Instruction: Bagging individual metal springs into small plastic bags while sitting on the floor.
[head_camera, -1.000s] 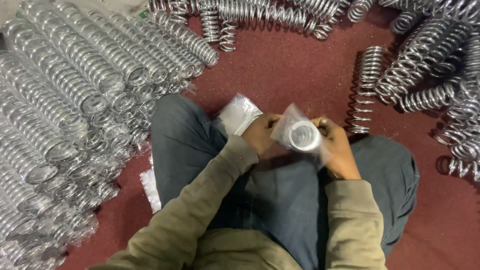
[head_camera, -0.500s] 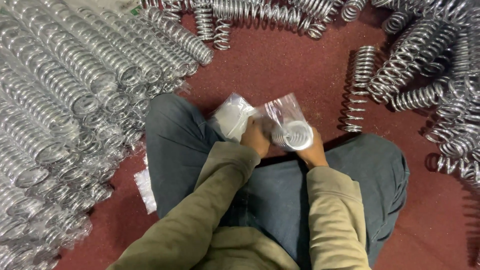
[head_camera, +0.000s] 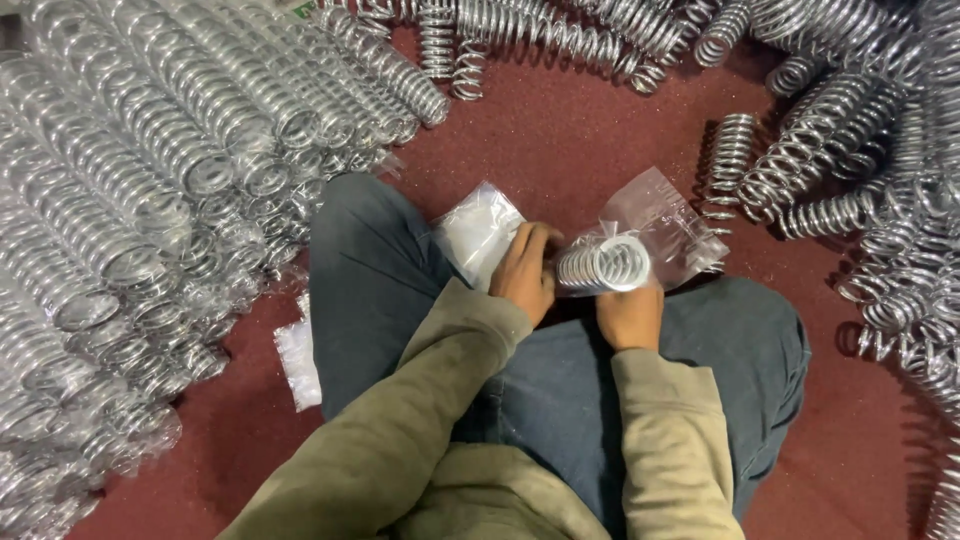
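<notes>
- Left hand (head_camera: 525, 270): fingers closed around the near end of a chrome coil spring (head_camera: 603, 265), held above the lap.
- Right hand (head_camera: 628, 315): under the same spring, supporting it from below; fingers curled against it and gripping it together with the clear plastic bag (head_camera: 660, 225).
- Coil spring: lies roughly level between the two hands, its open end turned toward the camera, its far part inside the clear plastic bag.
- Clear plastic bag: mouth gathered at the spring, the rest spread out over the red floor (head_camera: 570, 130) beyond the hands.
- A stack of flat clear bags (head_camera: 478, 232) rests on the left knee, touching the left hand.
- Another flat bag (head_camera: 298, 362) lies on the floor beside the left thigh.
- Bagged springs (head_camera: 130, 200) are piled in rows to the left.
- Loose bare springs (head_camera: 850, 160) lie heaped to the right and along the top edge.
</notes>
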